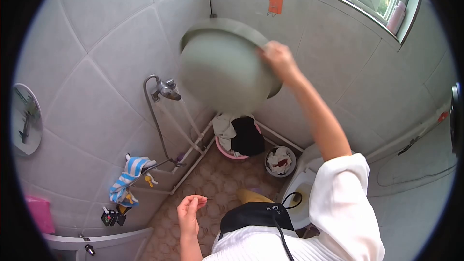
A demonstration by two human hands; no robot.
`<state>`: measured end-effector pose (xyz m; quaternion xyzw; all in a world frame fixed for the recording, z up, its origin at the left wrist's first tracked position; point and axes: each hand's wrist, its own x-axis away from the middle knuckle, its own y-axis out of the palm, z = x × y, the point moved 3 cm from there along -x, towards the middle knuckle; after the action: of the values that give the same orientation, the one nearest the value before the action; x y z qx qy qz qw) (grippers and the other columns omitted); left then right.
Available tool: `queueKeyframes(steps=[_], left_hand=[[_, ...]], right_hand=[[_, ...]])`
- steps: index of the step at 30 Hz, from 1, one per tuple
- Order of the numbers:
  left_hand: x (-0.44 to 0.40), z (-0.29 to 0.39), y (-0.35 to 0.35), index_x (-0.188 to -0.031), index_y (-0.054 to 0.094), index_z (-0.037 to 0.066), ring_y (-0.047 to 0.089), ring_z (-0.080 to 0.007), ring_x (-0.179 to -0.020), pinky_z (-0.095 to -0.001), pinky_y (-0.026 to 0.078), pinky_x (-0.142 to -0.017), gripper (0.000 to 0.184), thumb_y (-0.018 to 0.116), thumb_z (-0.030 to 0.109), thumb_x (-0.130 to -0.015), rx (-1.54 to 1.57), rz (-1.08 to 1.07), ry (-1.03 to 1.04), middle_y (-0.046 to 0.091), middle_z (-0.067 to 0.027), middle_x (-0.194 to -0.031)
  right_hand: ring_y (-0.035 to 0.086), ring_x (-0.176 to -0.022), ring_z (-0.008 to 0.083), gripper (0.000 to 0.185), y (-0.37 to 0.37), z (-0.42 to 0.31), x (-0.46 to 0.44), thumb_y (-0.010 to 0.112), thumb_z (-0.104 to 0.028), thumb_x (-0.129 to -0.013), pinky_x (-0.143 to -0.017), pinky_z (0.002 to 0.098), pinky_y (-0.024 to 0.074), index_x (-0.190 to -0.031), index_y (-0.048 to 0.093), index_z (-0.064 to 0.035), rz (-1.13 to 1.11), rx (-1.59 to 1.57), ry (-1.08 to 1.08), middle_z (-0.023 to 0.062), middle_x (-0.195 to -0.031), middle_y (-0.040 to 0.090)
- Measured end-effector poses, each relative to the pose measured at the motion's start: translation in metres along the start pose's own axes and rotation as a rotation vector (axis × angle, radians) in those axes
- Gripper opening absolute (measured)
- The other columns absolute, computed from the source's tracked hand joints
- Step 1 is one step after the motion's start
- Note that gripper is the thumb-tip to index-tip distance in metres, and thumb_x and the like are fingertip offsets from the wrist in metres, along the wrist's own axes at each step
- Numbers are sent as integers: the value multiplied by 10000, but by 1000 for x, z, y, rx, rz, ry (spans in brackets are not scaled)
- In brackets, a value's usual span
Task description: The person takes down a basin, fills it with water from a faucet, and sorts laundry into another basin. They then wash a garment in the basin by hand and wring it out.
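Now my right hand (282,61) pinches the green tub (223,70) by its right edge; my left hand (190,211), loose and empty, is lower.

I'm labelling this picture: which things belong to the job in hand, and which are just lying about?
In the job:
greenish basin, held up by the right hand
possibly the pink tub and its clothes

Just around:
striped cloth
small pail
pink bottle
orange card
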<state>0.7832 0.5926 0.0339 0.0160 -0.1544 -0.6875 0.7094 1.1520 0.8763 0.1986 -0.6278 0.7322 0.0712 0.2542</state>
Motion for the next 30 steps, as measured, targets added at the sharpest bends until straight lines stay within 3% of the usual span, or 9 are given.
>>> queueKeyframes(steps=[3, 5, 7, 13, 16, 21, 23, 26, 30], left_hand=[[-8, 15, 33, -1172, 460, -16, 526, -235, -1041, -381, 435, -878, 532, 543, 415, -873, 209, 8, -49, 543, -162, -1121], [-22, 15, 47, -1269, 380, -10, 463, -272, -1151, -439, 405, -931, 683, 535, 509, -852, 320, 61, -91, 476, -184, -1234], [-39, -19, 42, -1358, 292, 58, 342, -339, -1243, -542, 325, -983, 776, 552, 553, -820, 597, 193, -566, 384, -195, -1308], [-70, -105, 68, -1181, 448, 38, 514, -316, -1077, -506, 459, -887, 486, 570, 104, -715, 397, 418, -684, 521, -142, -1151], [-90, -108, 91, -1111, 486, 30, 544, -311, -1029, -483, 482, -867, 483, 517, -25, -632, 348, 396, -722, 549, -125, -1099], [-125, -101, 110, -1100, 495, 37, 551, -300, -1016, -468, 485, -866, 510, 513, -48, -598, 279, 372, -685, 565, -103, -1078], [-118, -86, 124, -1101, 502, 46, 550, -300, -1020, -467, 488, -867, 515, 516, -42, -594, 229, 313, -676, 567, -101, -1092], [-105, -61, 105, -1283, 393, -8, 468, -279, -1119, -377, 361, -958, 530, 613, 142, -825, -1232, -289, -92, 468, -210, -1242], [-110, -55, 106, -1382, 173, 9, 332, -332, -1235, -406, 252, -1036, 786, 651, 150, -774, -1380, -305, -281, 281, -256, -1366]], right_hand=[[602, -750, 314, 217, 84, -16, 115, 679, -201, -700, -667, 417, 487, -832, 588, -55, -469, 425, -279, 122, -828, 606], [573, -735, 248, 132, 114, 0, 190, 585, -126, -678, -649, 378, 450, -790, 539, -75, -669, 516, -562, 85, -771, 550], [559, -735, 184, 96, 116, 16, 243, 555, -163, -710, -635, 321, 441, -750, 516, -85, -687, 547, -709, 42, -739, 515], [557, -766, 179, 196, 46, 47, 283, 630, -202, -647, -709, 295, 427, -772, 552, -72, -523, 536, -614, 25, -752, 542], [521, -964, 267, 472, -66, 68, 243, 771, -293, -549, -909, 413, 345, -931, 598, -74, -372, 181, -213, 62, -917, 587], [602, -682, 205, 205, -339, 252, 338, 738, -164, -675, -629, 329, 472, -773, 606, -42, 519, 390, 847, 88, -742, 628], [616, -795, 321, 267, -413, 272, 403, 737, -266, -686, -679, 397, 479, -852, 639, -82, 425, 816, 1057, 136, -849, 649], [611, -926, 300, 398, -440, 314, 460, 762, -335, -649, -754, 389, 483, -928, 644, -77, 285, 866, 1367, 128, -963, 646], [580, -1038, 276, 616, -434, 328, 464, 790, -442, -566, -834, 415, 466, -1038, 634, -77, -19, 926, 1516, 112, -1109, 609]])
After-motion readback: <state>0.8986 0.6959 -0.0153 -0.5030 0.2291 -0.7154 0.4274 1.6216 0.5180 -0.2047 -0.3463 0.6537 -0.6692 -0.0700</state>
